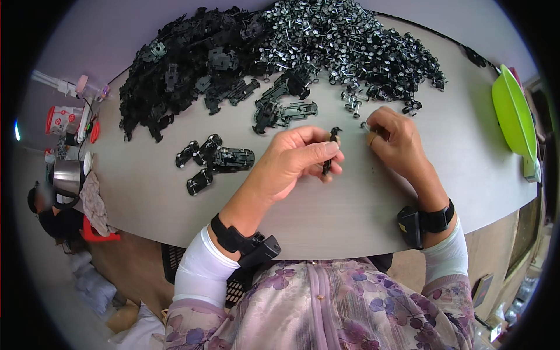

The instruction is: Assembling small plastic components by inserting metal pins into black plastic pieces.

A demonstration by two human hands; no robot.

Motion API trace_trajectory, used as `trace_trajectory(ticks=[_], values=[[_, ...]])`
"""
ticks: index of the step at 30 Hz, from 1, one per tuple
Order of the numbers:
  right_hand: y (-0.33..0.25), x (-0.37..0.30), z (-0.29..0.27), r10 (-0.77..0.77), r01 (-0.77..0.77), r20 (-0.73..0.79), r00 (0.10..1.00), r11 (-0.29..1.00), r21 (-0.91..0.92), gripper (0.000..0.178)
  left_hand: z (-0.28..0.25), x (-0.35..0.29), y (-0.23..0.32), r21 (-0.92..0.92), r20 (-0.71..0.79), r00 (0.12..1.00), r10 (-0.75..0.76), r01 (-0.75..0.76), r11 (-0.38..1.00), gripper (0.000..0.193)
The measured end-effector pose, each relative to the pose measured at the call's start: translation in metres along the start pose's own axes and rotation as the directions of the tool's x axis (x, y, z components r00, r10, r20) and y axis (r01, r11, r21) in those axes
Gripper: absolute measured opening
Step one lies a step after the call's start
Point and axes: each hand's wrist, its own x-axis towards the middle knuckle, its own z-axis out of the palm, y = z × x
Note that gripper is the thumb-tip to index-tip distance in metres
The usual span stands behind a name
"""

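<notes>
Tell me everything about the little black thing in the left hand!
The black chassis piece is a small, flat, dark part that looks like plastic, like the toy-car bases piled farther up the table. It stands almost upright, edge toward the camera, above the grey table. The left hand pinches it in a closed grip, thumb on top. The right hand is beside it, not touching.

White sleeves, black wrist straps, purple floral blouse

The light is soft and even, with small faint shadows under things on the tabletop (146, 192). The middle is sharp; edges bend round, and the corners are black
</notes>
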Motion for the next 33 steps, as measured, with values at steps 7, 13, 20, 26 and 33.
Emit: trace_trajectory(ticks=[7,13,20,26,33], values=[[-0.019,-0.002,-0.004,0.054,-0.056,0.051,0.997,0.998,0.035,0.020,-0.007,0.006,-0.010,-0.186,0.030,0.993,-0.114,0.117,0.976,0.022],[-0.013,-0.003,-0.007,-0.029,0.030,0.166,0.986,1.000,-0.001,0.019,-0.004,0.005,-0.015,-0.018,-0.106,0.994,0.029,-0.032,0.999,0.014],[-0.026,-0.007,-0.003,-0.066,0.056,0.104,0.992,0.994,0.090,0.024,-0.010,0.002,-0.008,0.056,-0.231,0.967,0.103,-0.093,0.994,0.006],[-0.039,-0.019,0.017,-0.240,0.224,0.025,0.970,0.934,0.277,0.028,-0.006,0.007,-0.016,-0.192,-0.138,0.990,-0.004,-0.023,0.981,0.015],[-0.038,-0.018,0.018,-0.220,0.202,0.043,0.974,0.944,0.263,0.029,-0.003,0.005,-0.016,-0.081,-0.008,0.996,-0.091,0.090,0.993,0.019]])
